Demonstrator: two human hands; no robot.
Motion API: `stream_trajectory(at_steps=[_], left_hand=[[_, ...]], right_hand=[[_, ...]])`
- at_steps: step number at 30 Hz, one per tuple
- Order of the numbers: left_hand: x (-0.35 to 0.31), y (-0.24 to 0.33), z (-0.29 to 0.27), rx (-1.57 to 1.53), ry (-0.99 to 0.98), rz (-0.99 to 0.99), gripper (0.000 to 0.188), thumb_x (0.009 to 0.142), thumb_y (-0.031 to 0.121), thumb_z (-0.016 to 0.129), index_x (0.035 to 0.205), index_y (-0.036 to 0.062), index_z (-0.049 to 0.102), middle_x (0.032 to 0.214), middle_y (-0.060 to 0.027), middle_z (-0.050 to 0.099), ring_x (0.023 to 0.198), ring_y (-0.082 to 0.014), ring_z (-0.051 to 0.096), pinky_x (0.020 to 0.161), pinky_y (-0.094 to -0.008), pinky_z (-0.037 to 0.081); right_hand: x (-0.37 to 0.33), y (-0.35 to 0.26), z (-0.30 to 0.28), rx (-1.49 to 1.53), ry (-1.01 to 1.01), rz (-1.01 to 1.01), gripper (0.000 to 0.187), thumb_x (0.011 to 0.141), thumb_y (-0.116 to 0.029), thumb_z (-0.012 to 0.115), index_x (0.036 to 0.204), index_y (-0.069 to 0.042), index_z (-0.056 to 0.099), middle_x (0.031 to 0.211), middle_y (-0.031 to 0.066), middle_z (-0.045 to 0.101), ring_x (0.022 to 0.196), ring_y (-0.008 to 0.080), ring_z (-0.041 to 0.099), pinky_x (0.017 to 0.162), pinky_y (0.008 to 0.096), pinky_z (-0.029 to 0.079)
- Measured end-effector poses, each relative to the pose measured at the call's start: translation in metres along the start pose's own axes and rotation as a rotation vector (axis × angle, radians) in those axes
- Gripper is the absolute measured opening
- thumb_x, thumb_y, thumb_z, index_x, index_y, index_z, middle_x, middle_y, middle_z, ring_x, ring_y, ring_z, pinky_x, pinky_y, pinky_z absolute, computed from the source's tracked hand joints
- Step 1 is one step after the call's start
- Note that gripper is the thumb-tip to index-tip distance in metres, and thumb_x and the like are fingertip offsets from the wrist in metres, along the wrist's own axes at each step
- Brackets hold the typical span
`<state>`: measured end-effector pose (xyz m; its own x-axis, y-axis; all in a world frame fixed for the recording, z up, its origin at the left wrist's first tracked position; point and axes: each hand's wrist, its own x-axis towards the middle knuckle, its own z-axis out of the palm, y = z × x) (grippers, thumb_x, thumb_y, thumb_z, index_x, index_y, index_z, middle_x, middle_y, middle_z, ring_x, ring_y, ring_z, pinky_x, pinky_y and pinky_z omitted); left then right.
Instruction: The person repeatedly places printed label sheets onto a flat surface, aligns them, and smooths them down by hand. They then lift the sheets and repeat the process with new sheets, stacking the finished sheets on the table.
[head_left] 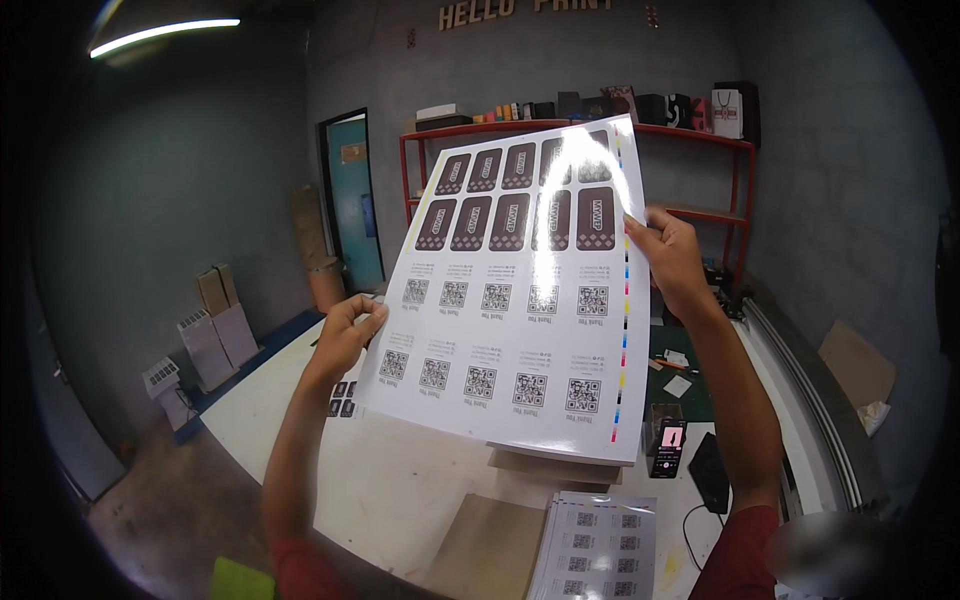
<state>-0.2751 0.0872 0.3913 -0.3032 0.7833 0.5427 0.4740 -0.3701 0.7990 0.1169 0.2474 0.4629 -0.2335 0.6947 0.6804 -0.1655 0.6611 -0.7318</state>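
Grey walls (540, 75) are rising before us, spanning the far view from nine o'clock through twelve to three. Beneath them, a white counter (410, 470) is sweeping from eight o'clock through six to about four. Against the far wall, a red shelf (690, 133) is stretching from eleven to two o'clock, carrying boxes and bags, while a teal door (352, 200) is showing at ten.

At the centre of the dial, above the counter, we are holding up a large white printed sheet (505, 258), tilted; two rows of dark card designs are filling its upper half, two rows of square codes its lower half, and glare is streaking down its upper right. Near six o'clock, a brown board (485, 550) is lying beside a stack of printed sheets (600, 545) at five.

Our left hand (347, 335), close to nine o'clock, is pinching the left edge with its fingers; our right hand (672, 262), close to three, is gripping the right edge, thumb in front. Just past four, a phone (667, 448) is glowing, and between three and four a small white card (677, 386) is lying.
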Motion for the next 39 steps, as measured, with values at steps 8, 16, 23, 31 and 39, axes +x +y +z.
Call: stream_trajectory(at_steps=[8,16,23,31,39], left_hand=[[0.005,-0.006,-0.001,-0.016,0.003,-0.01,0.018,0.099,0.018,0.062,0.095,0.0007,0.064,0.082,-0.0012,0.064,0.069,-0.0055,0.056,0.063,-0.0213,0.045],[-0.002,0.008,0.006,-0.055,0.028,-0.026,0.016,0.1,0.017,0.06,0.095,0.0022,0.063,0.077,0.0023,0.06,0.063,-0.0016,0.047,0.056,-0.019,0.035],[0.002,0.002,0.0,-0.038,0.006,0.001,0.019,0.1,0.02,0.06,0.094,0.0025,0.063,0.078,0.0,0.062,0.064,-0.0035,0.052,0.059,-0.0195,0.041],[0.003,0.01,-0.002,-0.025,-0.004,0.009,0.019,0.1,0.02,0.06,0.094,0.0017,0.062,0.078,0.0002,0.061,0.063,-0.0031,0.051,0.058,-0.0194,0.04],[0.001,0.019,-0.001,0.002,-0.01,0.035,0.018,0.1,0.02,0.061,0.095,0.002,0.062,0.077,0.003,0.058,0.062,-0.0018,0.045,0.056,-0.019,0.034]], right_hand=[[-0.001,-0.001,0.003,0.048,0.035,-0.035,0.022,0.1,-0.017,0.061,0.103,0.005,0.062,0.078,0.0081,0.071,0.057,0.0044,0.061,0.048,0.0201,0.045],[0.0,0.004,0.001,0.056,0.026,-0.043,0.021,0.1,-0.016,0.062,0.102,0.005,0.063,0.081,0.0096,0.072,0.064,0.0067,0.065,0.056,0.0203,0.05],[-0.001,0.006,0.002,0.062,0.043,-0.018,0.022,0.1,-0.017,0.061,0.101,0.005,0.063,0.081,0.0092,0.072,0.065,0.0065,0.065,0.055,0.0201,0.049],[0.002,0.016,-0.003,0.007,0.05,0.007,0.024,0.1,-0.018,0.06,0.105,0.006,0.063,0.084,0.0096,0.073,0.069,0.0074,0.066,0.061,0.022,0.051],[0.002,0.022,-0.002,0.032,0.066,0.031,0.027,0.1,-0.018,0.061,0.111,0.007,0.062,0.09,0.0122,0.074,0.073,0.009,0.068,0.065,0.0226,0.053]])
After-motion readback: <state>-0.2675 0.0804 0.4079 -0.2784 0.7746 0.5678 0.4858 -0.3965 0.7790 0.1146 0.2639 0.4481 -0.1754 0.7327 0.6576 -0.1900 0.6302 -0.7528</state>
